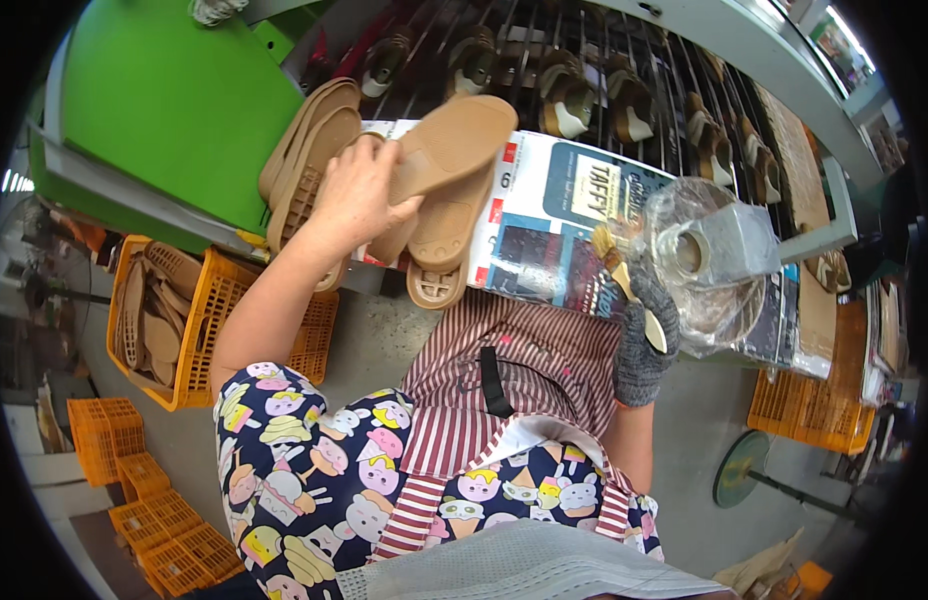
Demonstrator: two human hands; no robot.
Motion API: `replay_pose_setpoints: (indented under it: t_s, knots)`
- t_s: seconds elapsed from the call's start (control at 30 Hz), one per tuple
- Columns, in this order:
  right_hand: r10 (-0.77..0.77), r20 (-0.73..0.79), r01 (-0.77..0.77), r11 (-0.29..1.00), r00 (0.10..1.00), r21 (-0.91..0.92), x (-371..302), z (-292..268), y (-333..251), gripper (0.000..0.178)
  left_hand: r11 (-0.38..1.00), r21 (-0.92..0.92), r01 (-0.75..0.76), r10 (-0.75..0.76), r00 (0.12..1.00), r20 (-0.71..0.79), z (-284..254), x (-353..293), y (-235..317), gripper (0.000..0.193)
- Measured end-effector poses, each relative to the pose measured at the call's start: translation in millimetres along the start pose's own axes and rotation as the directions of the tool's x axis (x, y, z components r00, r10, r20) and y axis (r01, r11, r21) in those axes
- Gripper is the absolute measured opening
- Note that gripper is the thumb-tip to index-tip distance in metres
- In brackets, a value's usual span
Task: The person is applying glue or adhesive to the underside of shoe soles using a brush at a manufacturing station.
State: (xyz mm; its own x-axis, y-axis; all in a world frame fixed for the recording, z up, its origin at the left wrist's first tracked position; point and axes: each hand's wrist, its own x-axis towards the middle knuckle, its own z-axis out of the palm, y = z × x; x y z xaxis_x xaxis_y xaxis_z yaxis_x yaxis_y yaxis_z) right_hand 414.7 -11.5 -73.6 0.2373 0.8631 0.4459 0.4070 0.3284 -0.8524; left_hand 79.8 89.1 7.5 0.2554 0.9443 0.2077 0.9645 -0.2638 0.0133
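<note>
My left hand [359,190] is bare and closed on one end of a tan shoe sole [459,140], which tilts up to the right. More tan soles lie beneath it, including one [452,225] with a patterned surface, and others [309,150] lean in a stack beside my wrist. My right hand [644,350], in a grey knitted glove, grips a brush [614,260] with its bristles pointing up and away from me. Just right of the brush stands a plastic-wrapped container [734,245] with a round opening; its contents cannot be made out.
Printed sheets [539,215] cover the work table. Behind it, a rack of metal rollers [664,120] carries several shoes. A green box-like surface [174,110] stands at the left, above an orange crate [199,330] of soles. More orange crates [174,530] sit on the floor.
</note>
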Motion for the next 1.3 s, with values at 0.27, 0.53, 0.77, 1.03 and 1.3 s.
replay_pose_setpoints:
  t_s: [0.27,0.53,0.77,1.03,1.3]
  knots:
    - [-0.075,-0.131,0.073,0.997,0.989,-0.018,12,-20,3,0.017,0.792,-0.609,0.039,-0.14,0.983,-0.119,14,2,-40,0.07]
    - [0.106,-0.341,-0.045,0.983,0.934,0.18,46,-71,15,0.021,-0.493,-0.844,-0.21,-0.156,0.976,-0.151,-33,-9,-3,0.077]
    - [0.072,-0.206,-0.147,0.915,0.976,-0.377,72,-67,36,0.031,-0.529,-0.83,-0.178,0.022,0.974,-0.223,17,-10,78,0.086]
    - [0.2,0.008,-0.178,0.889,0.98,-0.423,82,-59,54,0.021,-0.345,-0.938,-0.048,0.121,0.988,-0.095,77,-11,117,0.087]
    - [0.207,-0.13,-0.229,0.955,0.97,-0.19,68,-76,41,0.018,0.028,-0.977,-0.21,0.126,0.971,-0.205,95,-8,136,0.094]
